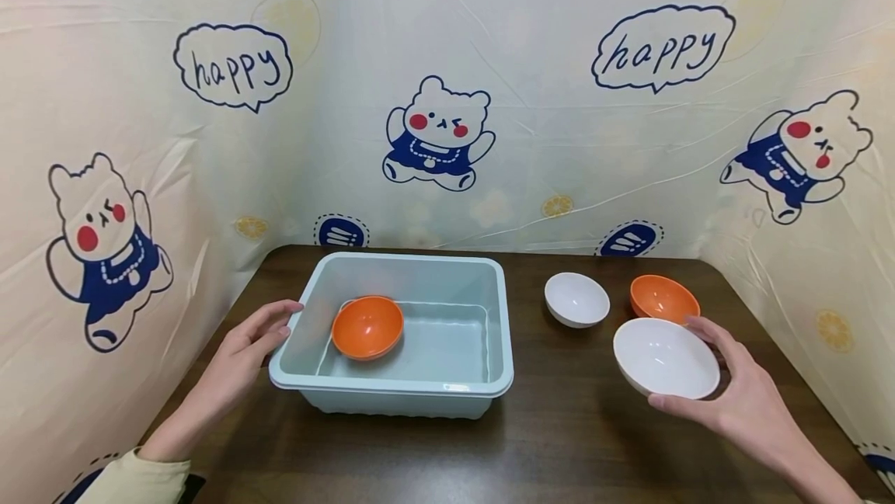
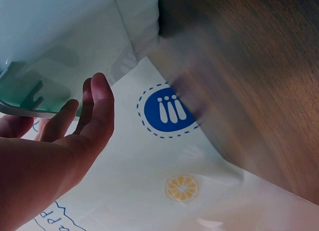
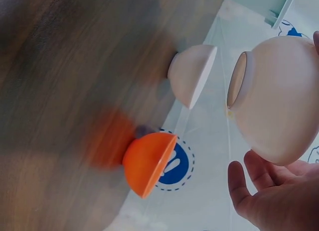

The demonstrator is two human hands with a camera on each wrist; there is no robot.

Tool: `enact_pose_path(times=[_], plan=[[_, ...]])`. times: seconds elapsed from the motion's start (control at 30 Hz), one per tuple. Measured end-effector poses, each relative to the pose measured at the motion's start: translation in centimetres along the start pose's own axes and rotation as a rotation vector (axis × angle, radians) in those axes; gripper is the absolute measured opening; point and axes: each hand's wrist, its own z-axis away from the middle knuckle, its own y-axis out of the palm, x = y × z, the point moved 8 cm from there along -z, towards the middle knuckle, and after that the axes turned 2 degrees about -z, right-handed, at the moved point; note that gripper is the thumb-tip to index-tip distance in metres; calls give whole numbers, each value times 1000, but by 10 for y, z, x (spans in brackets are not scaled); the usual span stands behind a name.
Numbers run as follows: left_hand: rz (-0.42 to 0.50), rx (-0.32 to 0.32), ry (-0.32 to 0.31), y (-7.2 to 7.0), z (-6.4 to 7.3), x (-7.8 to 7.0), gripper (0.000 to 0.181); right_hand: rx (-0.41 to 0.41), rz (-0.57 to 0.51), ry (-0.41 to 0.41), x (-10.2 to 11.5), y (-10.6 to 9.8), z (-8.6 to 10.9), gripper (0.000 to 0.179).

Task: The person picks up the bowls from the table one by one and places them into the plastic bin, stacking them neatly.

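My right hand (image 1: 741, 387) pinches a white bowl (image 1: 664, 360) by its sides, thumb near and fingers far. In the right wrist view this bowl (image 3: 279, 101) is raised off the table, its foot ring showing. Behind it an orange bowl (image 1: 664, 298) stands on the table, partly covered, with a smaller-looking white bowl (image 1: 576, 300) to its left. At the left, my left hand (image 1: 248, 341) touches the rim of a pale blue plastic tub (image 1: 391, 387), loosely bent fingers against its outer side. Inside the tub sits another orange bowl (image 1: 367, 328), toward the left.
The dark brown wooden table (image 1: 559, 442) carries everything. A pale printed cloth (image 1: 531, 162) with bear drawings hangs around its back and sides. The tub's right wall stands between the orange bowl inside and the bowls on the right.
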Motion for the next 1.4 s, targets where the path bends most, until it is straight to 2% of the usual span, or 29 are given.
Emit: enact_pose_path(times=[0.43, 0.73, 1.2, 1.4], plan=[[24, -3, 12, -1, 0, -1, 41, 9, 9, -22, 31, -6, 0, 115], [14, -3, 13, 0, -1, -4, 41, -12, -12, -65, 55, -12, -2, 113], [15, 4, 10, 0, 0, -3, 41, -7, -50, -139, 89, -7, -4, 108], [10, 4, 17, 1, 0, -2, 40, -18, -83, -198, 102, -5, -6, 108]])
